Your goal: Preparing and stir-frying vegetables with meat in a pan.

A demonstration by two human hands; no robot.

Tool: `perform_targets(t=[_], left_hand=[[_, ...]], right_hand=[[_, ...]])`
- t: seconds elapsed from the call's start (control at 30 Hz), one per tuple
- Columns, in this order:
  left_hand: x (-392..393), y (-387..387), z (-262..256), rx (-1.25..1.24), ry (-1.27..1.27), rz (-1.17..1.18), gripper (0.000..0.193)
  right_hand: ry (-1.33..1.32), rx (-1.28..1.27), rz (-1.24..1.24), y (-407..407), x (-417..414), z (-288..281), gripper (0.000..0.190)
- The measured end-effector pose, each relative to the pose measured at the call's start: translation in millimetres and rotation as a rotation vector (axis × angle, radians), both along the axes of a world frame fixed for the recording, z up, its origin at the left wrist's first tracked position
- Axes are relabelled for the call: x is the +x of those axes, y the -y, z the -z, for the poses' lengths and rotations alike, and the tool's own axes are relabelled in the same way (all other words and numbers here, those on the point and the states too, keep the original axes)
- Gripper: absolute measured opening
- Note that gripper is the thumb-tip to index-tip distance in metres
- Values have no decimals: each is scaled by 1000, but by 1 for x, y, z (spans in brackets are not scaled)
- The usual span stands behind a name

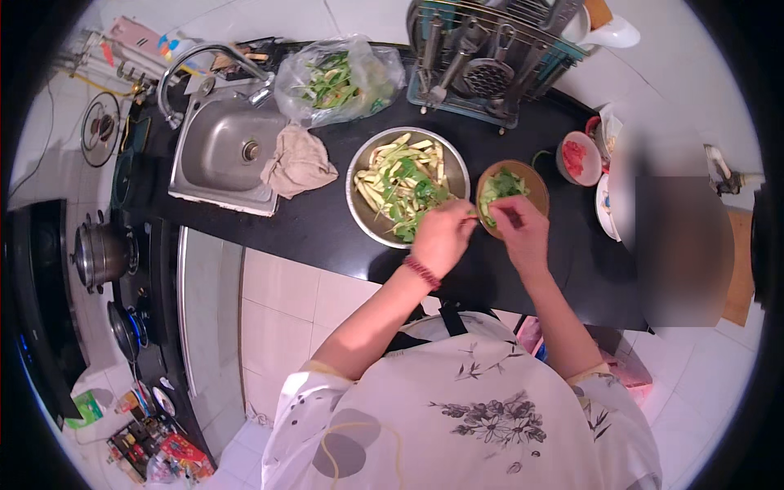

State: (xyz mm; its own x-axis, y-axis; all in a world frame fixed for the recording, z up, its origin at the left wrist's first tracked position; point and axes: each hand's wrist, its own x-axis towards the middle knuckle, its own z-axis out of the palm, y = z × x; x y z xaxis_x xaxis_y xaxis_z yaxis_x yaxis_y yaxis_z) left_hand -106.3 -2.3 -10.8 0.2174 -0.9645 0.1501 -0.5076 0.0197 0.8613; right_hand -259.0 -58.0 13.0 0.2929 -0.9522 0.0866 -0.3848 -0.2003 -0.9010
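My left hand [442, 236], with a dark red beaded bracelet at its wrist, is over the right edge of a steel bowl [359, 211]. Its fingertips pinch what looks like a thin green stem [470, 213], slightly blurred. Pale cut vegetable strips [373, 184] fill that bowl, with loose green leaves [422, 191] on top. My right hand [523, 229] hovers above the near side of a smaller brown bowl [537, 184], fingers curled towards the thumb; whether they hold anything is unclear. Green leaves and pale green pieces [505, 184] lie inside the brown bowl.
Left of the steel bowl are a beige cloth [300, 162] and a sink [214, 144]. Behind stand a plastic bag of greens [334, 79] and a utensil rack [465, 113]. A bowl with red pieces [576, 158] is right. A pan [124, 331] sits over a blue flame far left.
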Motion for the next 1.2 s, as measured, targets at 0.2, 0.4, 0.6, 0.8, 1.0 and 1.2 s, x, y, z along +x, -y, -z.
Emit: perform_targets(t=[0.2, 0.4, 0.6, 0.8, 1.0, 1.2], left_hand=[[84, -61, -7, 226, -173, -400, 13], [97, -89, -2, 278, -255, -447, 11], [103, -94, -3, 249, -325, -439, 10], [121, -88, -6, 236, -417, -420, 12], [107, -60, -13, 224, -643, -311, 39], [100, -32, -27, 154, -1038, -360, 58]], right_hand=[[-240, -329, -431, 15, 97, 5, 6], [-506, -505, -537, 61, 133, 51, 10], [-469, -516, -675, 61, 132, 44, 9], [-224, -292, -349, 36, 112, -10, 11], [40, 193, -240, 12, 93, -12, 7], [198, 295, -194, -8, 87, 8, 6]])
